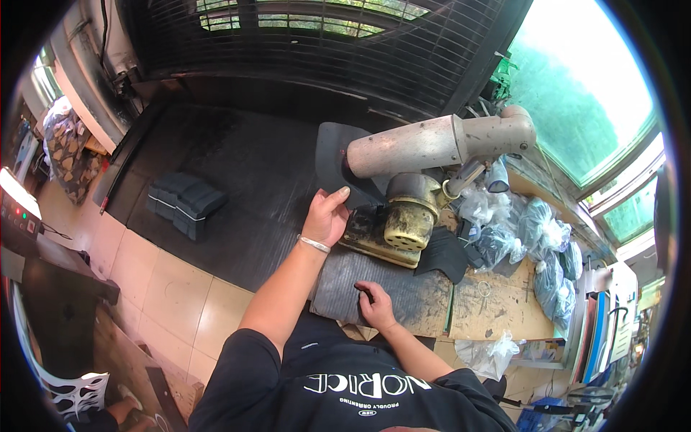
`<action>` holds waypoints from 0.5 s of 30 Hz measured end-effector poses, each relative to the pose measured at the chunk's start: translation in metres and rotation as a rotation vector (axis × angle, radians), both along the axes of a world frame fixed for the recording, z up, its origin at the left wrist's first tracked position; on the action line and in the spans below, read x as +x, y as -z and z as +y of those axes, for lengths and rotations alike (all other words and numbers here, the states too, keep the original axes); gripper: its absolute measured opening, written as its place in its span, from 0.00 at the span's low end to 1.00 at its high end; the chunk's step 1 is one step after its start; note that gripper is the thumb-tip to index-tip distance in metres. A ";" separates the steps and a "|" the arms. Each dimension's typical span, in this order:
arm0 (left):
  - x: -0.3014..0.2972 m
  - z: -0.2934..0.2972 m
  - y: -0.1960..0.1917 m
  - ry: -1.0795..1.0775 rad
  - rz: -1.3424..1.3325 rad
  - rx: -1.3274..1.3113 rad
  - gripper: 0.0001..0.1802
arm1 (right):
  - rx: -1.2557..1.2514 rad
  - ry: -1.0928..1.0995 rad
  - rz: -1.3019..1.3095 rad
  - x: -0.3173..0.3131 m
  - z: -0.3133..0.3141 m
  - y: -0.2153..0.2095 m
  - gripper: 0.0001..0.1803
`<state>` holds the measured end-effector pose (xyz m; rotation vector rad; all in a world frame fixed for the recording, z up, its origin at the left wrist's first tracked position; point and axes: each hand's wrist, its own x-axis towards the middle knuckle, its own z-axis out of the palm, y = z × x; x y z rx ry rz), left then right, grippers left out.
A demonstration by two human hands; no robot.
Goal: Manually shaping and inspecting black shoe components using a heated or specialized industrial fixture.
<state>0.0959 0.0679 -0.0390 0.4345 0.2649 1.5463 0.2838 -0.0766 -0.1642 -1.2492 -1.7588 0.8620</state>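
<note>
My left hand (329,214) is closed on a dark grey, curved flat piece (332,147), with the thumb on its near edge. The piece stands up against the end of a machine's thick silver arm (403,147), which hides part of it. Under the arm sits a round, cream-coloured motor-like housing (412,219), stained dark, on a worn base (381,247). Lower down, near the bench edge, my right hand (376,306) has its fingers curled in. Something small and dark shows at its fingertips, too small to name.
A stack of dark pieces (186,203) bound with a white band lies on the black bench top (252,165). Right of the machine are a ribbed dark sheet (443,255) and several stuffed plastic bags (497,241). A metal grille (317,54) closes the back.
</note>
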 end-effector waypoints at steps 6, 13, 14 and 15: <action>-0.009 0.020 0.007 0.027 0.008 0.023 0.07 | 0.064 -0.013 -0.047 -0.001 0.002 0.000 0.14; -0.005 0.004 0.011 0.017 0.032 -0.011 0.10 | 0.054 -0.009 -0.038 -0.001 0.002 -0.002 0.13; -0.006 0.001 0.015 0.025 0.029 -0.016 0.10 | 0.054 -0.012 -0.036 -0.001 0.002 -0.002 0.13; -0.007 -0.003 0.016 0.023 0.029 -0.016 0.10 | 0.056 -0.010 -0.034 -0.001 0.002 -0.002 0.13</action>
